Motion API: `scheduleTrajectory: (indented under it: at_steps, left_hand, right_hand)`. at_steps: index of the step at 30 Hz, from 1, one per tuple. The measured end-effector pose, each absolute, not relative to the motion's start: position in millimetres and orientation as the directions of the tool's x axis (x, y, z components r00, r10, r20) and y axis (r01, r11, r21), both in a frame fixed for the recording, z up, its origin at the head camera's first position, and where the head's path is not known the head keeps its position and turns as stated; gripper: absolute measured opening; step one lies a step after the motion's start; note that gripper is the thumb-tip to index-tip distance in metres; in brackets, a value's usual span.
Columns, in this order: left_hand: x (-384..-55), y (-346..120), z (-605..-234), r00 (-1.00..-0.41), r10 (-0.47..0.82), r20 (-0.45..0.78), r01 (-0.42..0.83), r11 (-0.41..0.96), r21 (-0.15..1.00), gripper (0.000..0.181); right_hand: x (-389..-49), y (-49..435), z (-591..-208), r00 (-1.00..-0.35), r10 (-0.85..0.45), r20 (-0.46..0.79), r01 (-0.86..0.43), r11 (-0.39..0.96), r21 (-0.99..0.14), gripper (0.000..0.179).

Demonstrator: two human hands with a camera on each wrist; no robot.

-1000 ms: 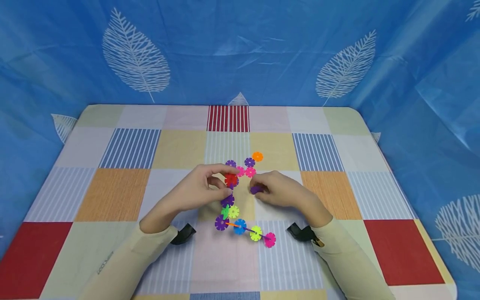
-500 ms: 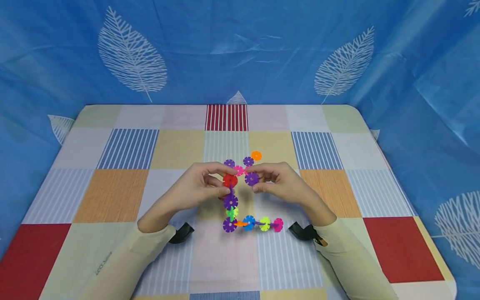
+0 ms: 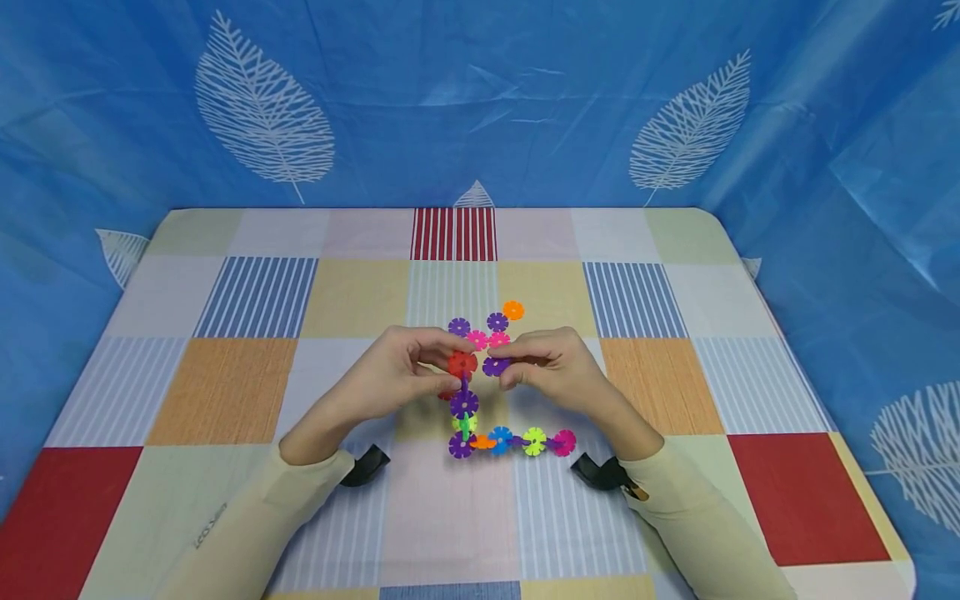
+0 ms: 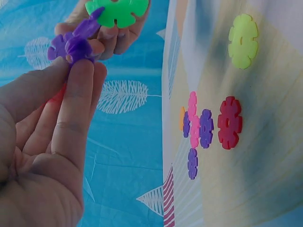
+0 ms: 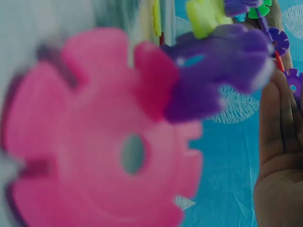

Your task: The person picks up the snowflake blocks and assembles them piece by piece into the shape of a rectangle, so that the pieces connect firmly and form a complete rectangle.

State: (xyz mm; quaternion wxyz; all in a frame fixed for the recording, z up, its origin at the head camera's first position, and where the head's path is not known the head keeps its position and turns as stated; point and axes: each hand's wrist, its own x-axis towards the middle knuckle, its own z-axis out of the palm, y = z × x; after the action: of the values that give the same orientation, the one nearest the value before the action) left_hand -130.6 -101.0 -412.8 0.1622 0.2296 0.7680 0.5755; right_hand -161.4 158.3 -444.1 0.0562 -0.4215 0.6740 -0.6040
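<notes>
My left hand (image 3: pixel 397 375) pinches the upper end of a chain of slotted snowflake discs, by a red disc (image 3: pixel 462 364). Below it the chain runs through a purple disc (image 3: pixel 464 405) and a green one to another purple disc (image 3: pixel 461 445). From there it bends right through orange, blue (image 3: pixel 501 440) and yellow discs to a pink disc (image 3: pixel 564 442), which looms large in the right wrist view. Between thumb and fingers my right hand (image 3: pixel 558 367) holds a single purple disc (image 3: pixel 495 367), tilted beside the red one with a small gap visible.
Loose discs lie on the checked tablecloth beyond the hands: purple (image 3: pixel 459 327), pink (image 3: pixel 477 340) and orange (image 3: pixel 513 310) among them. In the left wrist view a yellow disc (image 4: pixel 243 41) and a red disc (image 4: pixel 230 123) lie flat nearby. A blue curtain surrounds the table.
My right hand has raised its purple disc beside the red one and then tilted it. The chain's lower arm has swung up and right and now runs nearly level. My left hand has barely moved.
</notes>
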Motion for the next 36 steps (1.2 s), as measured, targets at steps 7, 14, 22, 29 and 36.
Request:
scheduleTrajectory:
  at_steps: [7,14,22,29,36]
  left_hand:
    - [-130.2,-100.2,-412.6,-0.836,0.549,-0.002,0.136,0.209,0.968,0.039]
    - [-131.4,-101.1,-414.5,-0.829,0.559,0.016,0.145,0.188,0.971,0.037]
    - [-131.8,-101.1,-414.9,-0.817,0.576,0.015,0.13,0.159,0.979,0.036]
    - [-131.0,-100.4,-414.7,-0.813,0.581,0.028,0.111,0.107,0.988,0.039]
    - [-129.9,-97.8,-414.3,-0.818,0.571,0.066,0.165,0.123,0.978,0.042]
  right_hand:
    - [-162.4,155.1,-447.5,-0.604,-0.584,0.542,-0.614,-0.093,-0.784,0.027]
    - [-163.0,154.9,-447.8,-0.554,-0.591,0.587,-0.727,0.0,-0.687,0.016]
    - [-164.3,151.5,-446.5,-0.435,-0.582,0.687,-0.837,-0.02,-0.546,0.019]
    - [-162.8,150.0,-443.6,-0.36,-0.61,0.706,-0.902,0.035,-0.429,0.012]
    - [-161.2,150.9,-444.9,-0.352,-0.607,0.712,-0.91,0.046,-0.412,0.01]
